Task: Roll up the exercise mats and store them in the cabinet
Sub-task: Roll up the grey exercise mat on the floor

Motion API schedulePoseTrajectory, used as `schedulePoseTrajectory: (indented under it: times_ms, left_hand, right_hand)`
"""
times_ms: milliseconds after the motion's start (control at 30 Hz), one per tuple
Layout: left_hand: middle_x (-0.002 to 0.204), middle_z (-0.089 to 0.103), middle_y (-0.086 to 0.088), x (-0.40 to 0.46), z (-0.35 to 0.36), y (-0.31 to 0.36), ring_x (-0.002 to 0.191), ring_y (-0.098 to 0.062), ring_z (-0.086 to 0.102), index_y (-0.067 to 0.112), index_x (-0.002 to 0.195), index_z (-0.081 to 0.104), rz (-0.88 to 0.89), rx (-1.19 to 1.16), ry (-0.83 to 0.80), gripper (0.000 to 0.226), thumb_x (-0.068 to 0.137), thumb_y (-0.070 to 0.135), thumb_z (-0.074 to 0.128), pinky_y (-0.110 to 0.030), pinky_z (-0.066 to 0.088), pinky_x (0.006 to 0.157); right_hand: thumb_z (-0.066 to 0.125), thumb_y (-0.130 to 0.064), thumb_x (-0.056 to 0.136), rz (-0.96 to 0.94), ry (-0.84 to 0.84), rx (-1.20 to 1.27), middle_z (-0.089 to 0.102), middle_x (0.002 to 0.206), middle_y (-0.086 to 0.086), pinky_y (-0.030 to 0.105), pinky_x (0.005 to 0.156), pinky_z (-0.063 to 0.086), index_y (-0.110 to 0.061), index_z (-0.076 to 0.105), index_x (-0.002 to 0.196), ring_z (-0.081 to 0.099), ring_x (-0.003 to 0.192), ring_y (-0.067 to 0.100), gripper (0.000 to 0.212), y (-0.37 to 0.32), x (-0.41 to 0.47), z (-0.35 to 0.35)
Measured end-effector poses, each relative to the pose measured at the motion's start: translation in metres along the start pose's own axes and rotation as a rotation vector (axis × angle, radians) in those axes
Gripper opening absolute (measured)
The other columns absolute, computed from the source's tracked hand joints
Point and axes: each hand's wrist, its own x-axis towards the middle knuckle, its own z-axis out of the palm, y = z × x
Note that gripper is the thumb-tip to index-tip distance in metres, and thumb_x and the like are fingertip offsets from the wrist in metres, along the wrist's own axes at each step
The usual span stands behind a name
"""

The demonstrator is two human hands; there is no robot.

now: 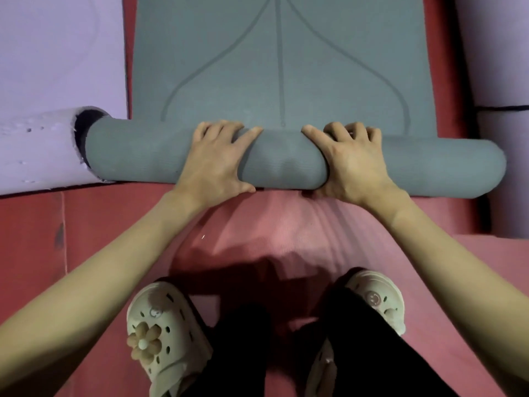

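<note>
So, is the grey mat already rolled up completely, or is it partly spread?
Partly rolled. The grey mat forms a roll under the left hand and right hand, but a flat stretch lies beyond it.

The grey mat (280, 67) runs off the top edge, so its far end cannot be seen. The inner turns of its roll are hidden. Left of the grey mat, a lilac rolled mat (37, 150) is cut by the left edge, and its dark hollow end is partly covered by the grey roll. Right of the grey mat, another lilac mat (503, 53) is cut by the right edge. Where the left hand (217, 159) and right hand (352, 164) lie on the grey mat, their palms are hidden. Both forearms leave the frame at its sides.
</note>
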Motion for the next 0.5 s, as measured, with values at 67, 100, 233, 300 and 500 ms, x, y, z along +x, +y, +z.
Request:
schedulePoseTrajectory:
  times_ms: [67, 100, 233, 300, 500]
  left_hand:
    - [0.134, 0.052, -0.014, -0.008, -0.001, 0.004, 0.124, -0.033, 0.045, 0.019, 0.141, 0.047, 0.003, -0.006, -0.018, 0.106, 0.049, 0.050, 0.088, -0.046, 0.026, 0.106]
    - [0.135, 0.052, -0.013, -0.012, -0.002, 0.008, 0.126, -0.033, 0.044, 0.020, 0.141, 0.046, -0.001, -0.020, -0.049, 0.106, 0.049, 0.051, 0.088, -0.045, 0.024, 0.107]
    - [0.138, 0.050, -0.009, -0.032, 0.008, 0.038, 0.129, -0.029, 0.041, 0.023, 0.145, 0.042, -0.012, -0.061, -0.142, 0.104, 0.054, 0.056, 0.082, -0.040, 0.021, 0.106]
    - [0.136, 0.051, -0.007, -0.039, 0.015, 0.046, 0.128, -0.028, 0.042, 0.024, 0.144, 0.043, -0.024, -0.083, -0.128, 0.104, 0.054, 0.055, 0.083, -0.040, 0.021, 0.106]
    - [0.146, 0.040, -0.013, -0.037, 0.017, 0.045, 0.135, -0.029, 0.036, 0.021, 0.147, 0.036, 0.018, -0.012, -0.073, 0.103, 0.061, 0.059, 0.077, -0.045, 0.023, 0.111]
  right_hand:
    - [0.082, -0.064, 0.042, 0.023, -0.014, 0.021, 0.055, 0.120, 0.002, 0.044, 0.089, 0.032, -0.036, 0.038, 0.140, 0.050, 0.102, 0.036, 0.111, -0.004, -0.017, 0.001]
    - [0.081, -0.066, 0.043, 0.030, -0.033, 0.029, 0.055, 0.120, 0.001, 0.044, 0.089, 0.031, -0.037, 0.038, 0.141, 0.050, 0.103, 0.036, 0.111, -0.004, -0.025, 0.002]
    - [0.078, -0.064, 0.043, 0.021, -0.191, 0.053, 0.052, 0.123, -0.004, 0.045, 0.093, 0.031, -0.044, 0.034, 0.139, 0.048, 0.109, 0.034, 0.107, 0.010, -0.047, 0.002]
    - [0.077, -0.061, 0.043, 0.015, -0.245, 0.043, 0.051, 0.124, -0.006, 0.045, 0.094, 0.031, -0.046, 0.034, 0.137, 0.047, 0.110, 0.033, 0.105, 0.015, -0.051, 0.001]
    - [0.085, -0.053, 0.041, -0.001, -0.395, 0.088, 0.051, 0.124, -0.004, 0.046, 0.096, 0.031, -0.048, 0.031, 0.138, 0.047, 0.113, 0.032, 0.111, 0.018, -0.027, -0.010]
